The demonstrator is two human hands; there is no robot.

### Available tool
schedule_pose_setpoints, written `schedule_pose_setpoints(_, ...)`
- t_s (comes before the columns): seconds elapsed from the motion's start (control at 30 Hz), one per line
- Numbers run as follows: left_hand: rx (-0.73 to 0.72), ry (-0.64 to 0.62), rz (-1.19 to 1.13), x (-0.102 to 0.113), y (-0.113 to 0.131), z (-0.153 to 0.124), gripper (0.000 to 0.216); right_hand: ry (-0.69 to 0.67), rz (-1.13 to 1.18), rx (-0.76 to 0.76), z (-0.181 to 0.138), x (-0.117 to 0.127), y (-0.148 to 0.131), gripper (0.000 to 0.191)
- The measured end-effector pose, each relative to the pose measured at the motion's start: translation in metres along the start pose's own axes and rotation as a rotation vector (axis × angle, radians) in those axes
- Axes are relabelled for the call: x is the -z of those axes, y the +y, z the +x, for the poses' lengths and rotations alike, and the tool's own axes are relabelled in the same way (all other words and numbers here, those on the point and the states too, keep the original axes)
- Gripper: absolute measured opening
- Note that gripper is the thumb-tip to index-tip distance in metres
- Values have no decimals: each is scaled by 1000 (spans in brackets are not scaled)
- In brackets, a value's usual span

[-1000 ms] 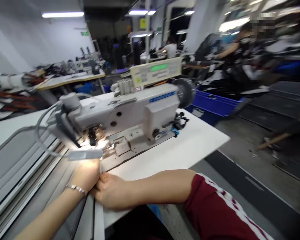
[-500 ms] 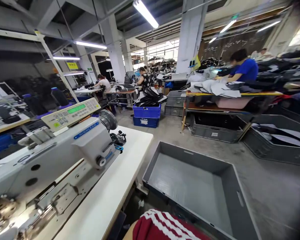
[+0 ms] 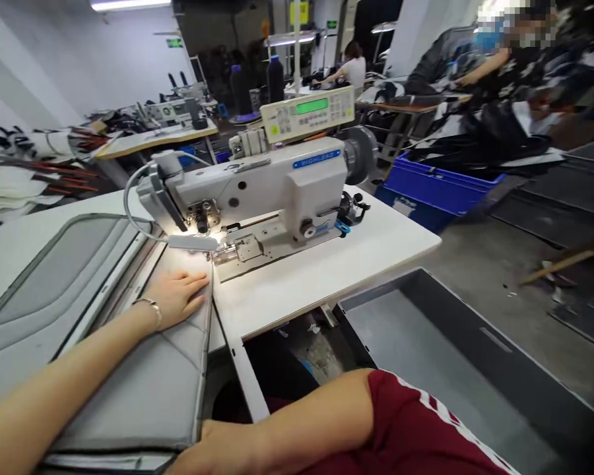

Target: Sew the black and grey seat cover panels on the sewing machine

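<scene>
My left hand [image 3: 181,298] lies flat, fingers stretched out, on a grey padded fabric panel [image 3: 151,382] with dark bound edges and stitched lines. Its fingertips are just short of the needle area of a white sewing machine [image 3: 257,191], under a lit lamp. At the bottom, my right hand [image 3: 220,448] grips the panel's near right corner; its fingertips are hidden. A thin white strip [image 3: 247,376] with a dark edge runs from near the needle down past the table edge. Another quilted grey panel [image 3: 54,277] lies to the left.
The white sewing table [image 3: 297,290] carries the machine and its control box [image 3: 309,113]. A grey plastic crate [image 3: 475,369] stands on the floor at my right. Beyond it is a blue crate [image 3: 440,185] heaped with dark pieces. Co-workers sit at tables behind.
My view has swung left and down. Both my hands, the grey panels and the needle end of the machine now show; the hands were out of view before.
</scene>
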State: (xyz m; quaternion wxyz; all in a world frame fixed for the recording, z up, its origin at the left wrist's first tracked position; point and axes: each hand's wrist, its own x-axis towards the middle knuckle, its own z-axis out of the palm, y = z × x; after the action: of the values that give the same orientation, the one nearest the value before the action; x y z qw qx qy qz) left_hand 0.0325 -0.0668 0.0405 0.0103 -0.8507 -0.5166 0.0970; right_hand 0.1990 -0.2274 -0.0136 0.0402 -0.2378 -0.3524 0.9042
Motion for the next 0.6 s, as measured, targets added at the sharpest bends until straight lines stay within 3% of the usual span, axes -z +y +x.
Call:
schedule_pose_setpoints(0.07, 86, 85, -2, -17, 17, -1, 54, 64, -35, -58, -7, 4, 5, 32)
schedule_pose_setpoints(0.13, 157, 169, -38, -31, 27, -5, 53, 49, -395, -39, -27, 9, -3, 27)
schedule_pose_setpoints(0.2, 197, 208, -71, -40, 30, -9, 52, -110, -1003, 115, -57, 20, -25, 27)
schedule_pose_setpoints(0.27, 208, 212, -95, -42, 30, -11, 51, -240, -1456, 488, -86, 41, -50, 25)
schedule_pose_setpoints(0.33, 209, 217, -116, -42, 28, -11, 50, 1, -1622, 765, -101, 71, -67, 40)
schedule_pose_setpoints(0.4, 207, 228, -128, -41, 27, -10, 50, 344, -1798, 841, -94, 102, -69, 45)
schedule_pose_setpoints(0.5, 212, 245, -129, -42, 26, -10, 49, 425, -1957, 985, -55, 131, -50, 27)
schedule_pose_setpoints(0.6, 205, 266, -129, -43, 27, -10, 49, 446, -2031, 1204, -20, 130, -31, 19)
